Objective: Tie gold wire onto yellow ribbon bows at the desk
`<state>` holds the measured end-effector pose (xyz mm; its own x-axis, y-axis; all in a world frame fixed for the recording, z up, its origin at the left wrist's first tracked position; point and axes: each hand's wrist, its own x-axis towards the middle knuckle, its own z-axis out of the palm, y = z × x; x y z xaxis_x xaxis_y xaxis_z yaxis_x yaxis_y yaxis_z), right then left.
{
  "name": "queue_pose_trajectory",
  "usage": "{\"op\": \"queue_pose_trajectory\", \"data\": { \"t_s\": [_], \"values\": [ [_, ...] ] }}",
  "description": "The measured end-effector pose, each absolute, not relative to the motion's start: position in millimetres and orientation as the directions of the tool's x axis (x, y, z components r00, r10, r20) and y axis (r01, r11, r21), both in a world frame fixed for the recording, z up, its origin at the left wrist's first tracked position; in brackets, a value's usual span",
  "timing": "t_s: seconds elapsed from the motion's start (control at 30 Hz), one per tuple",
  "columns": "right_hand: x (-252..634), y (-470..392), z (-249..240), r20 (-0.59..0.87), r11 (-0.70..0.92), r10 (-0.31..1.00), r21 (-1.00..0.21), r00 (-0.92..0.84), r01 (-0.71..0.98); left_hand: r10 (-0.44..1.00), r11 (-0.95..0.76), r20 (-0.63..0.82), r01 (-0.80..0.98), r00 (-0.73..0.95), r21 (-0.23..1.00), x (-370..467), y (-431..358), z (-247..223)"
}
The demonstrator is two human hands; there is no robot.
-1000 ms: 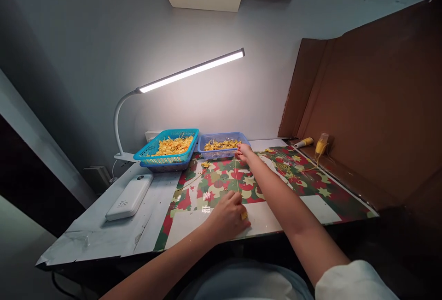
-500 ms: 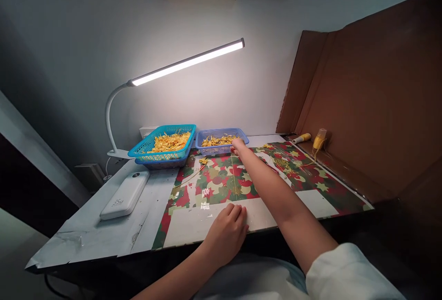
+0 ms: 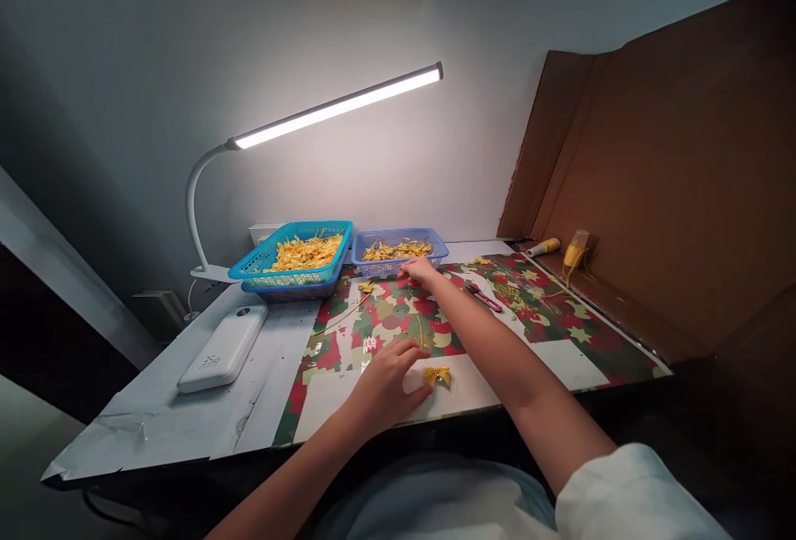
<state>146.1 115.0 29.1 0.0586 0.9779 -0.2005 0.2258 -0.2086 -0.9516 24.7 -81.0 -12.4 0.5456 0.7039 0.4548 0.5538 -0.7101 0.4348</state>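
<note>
A small yellow ribbon bow (image 3: 437, 377) lies on the white strip near the table's front edge. Just left of it is my left hand (image 3: 386, 381), thumb and fingers apart, holding nothing. Farther back, my right hand (image 3: 418, 272) is closed in a pinch in front of the blue-purple basket (image 3: 400, 267). A thin yellow cord (image 3: 419, 326) curves from below its fingertips toward the bow; the pinch itself is partly hidden. Another yellow bow with a cord tail (image 3: 366, 286) rests on the patterned sheet to the left.
A turquoise basket (image 3: 245, 266) of yellow ribbon pieces stands back left, stacked on a blue one. A white power bank (image 3: 224, 349), a desk lamp (image 3: 339, 109), a pink-handled cutter (image 3: 485, 298), yellow cord spools (image 3: 575, 251) and a cardboard wall (image 3: 659, 192) surround the patterned sheet.
My left hand has opened and shifted left, uncovering the yellow bow. My right hand has moved slightly left and lower, and the straight cord now curves slackly. The pink-handled cutter shows more fully.
</note>
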Motion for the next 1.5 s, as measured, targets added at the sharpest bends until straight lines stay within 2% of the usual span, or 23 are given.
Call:
{"op": "queue_pose_trajectory", "data": {
  "t_s": [0.17, 0.23, 0.27, 0.33, 0.43, 0.5, 0.63, 0.83, 0.97, 1.07, 1.17, 1.2, 1.27, 1.33, 1.37, 1.5],
  "values": [
    [160, 103, 27, -0.060, -0.112, 0.988, -0.910, 0.139, 0.400, 0.668, -0.744, 0.435, 0.529, 0.604, 0.409, 25, -83, -15],
    [170, 87, 28, 0.046, -0.027, 0.988, -0.888, 0.147, 0.459, 0.638, -0.770, 0.467, 0.510, 0.613, 0.382, 27, -85, -17],
    [178, 75, 28, 0.111, 0.035, 0.986, -0.872, 0.128, 0.488, 0.623, -0.782, 0.488, 0.503, 0.611, 0.368, 28, -85, -19],
    [195, 43, 26, 0.303, 0.288, 0.950, -0.757, -0.075, 0.587, 0.605, -0.794, 0.528, 0.502, 0.596, 0.343, 29, -85, -21],
    [223, -14, 19, 0.288, 0.517, 0.844, -0.660, -0.452, 0.545, 0.606, -0.787, 0.562, 0.528, 0.563, 0.320, 31, -84, -23],
    [236, -47, 13, 0.262, 0.608, 0.759, -0.612, -0.596, 0.506, 0.610, -0.780, 0.564, 0.546, 0.556, 0.305, 32, -82, -24],
    [242, -79, -3, 0.318, 0.676, 0.730, -0.468, -0.605, 0.569, 0.575, -0.804, 0.542, 0.547, 0.612, 0.235, 34, -80, -26],
    [244, -73, -20, 0.443, 0.783, 0.622, -0.386, -0.646, 0.489, 0.533, -0.821, 0.547, 0.551, 0.645, 0.149, 33, -82, -28],
    [248, -73, -24, 0.461, 0.821, 0.565, -0.232, -0.685, 0.521, 0.508, -0.839, 0.519, 0.532, 0.687, 0.117, 33, -81, -26],
    [255, -70, -17, 0.415, 0.823, 0.562, -0.197, -0.715, 0.533, 0.491, -0.852, 0.495, 0.513, 0.716, 0.103, 33, -82, -25],
    [277, -46, -5, 0.364, 0.756, 0.655, -0.292, -0.663, 0.586, 0.493, -0.853, 0.508, 0.506, 0.706, 0.125, 32, -86, -23],
    [286, -34, -1, 0.370, 0.671, 0.740, -0.334, -0.562, 0.662, 0.495, -0.852, 0.516, 0.507, 0.699, 0.132, 32, -87, -23],
    [303, -5, 4, 0.336, 0.390, 0.902, -0.371, -0.270, 0.843, 0.505, -0.845, 0.528, 0.517, 0.683, 0.138, 32, -91, -23],
    [314, 20, 5, 0.239, 0.130, 0.969, -0.299, -0.057, 0.946, 0.523, -0.830, 0.527, 0.542, 0.670, 0.135, 31, -93, -22],
    [315, 29, 5, 0.196, 0.051, 0.981, -0.248, -0.001, 0.967, 0.534, -0.821, 0.525, 0.555, 0.663, 0.134, 31, -93, -22],
    [312, 41, -1, 0.124, -0.047, 0.990, -0.127, 0.063, 0.991, 0.556, -0.804, 0.524, 0.577, 0.646, 0.141, 29, -93, -23]
  ]
}}
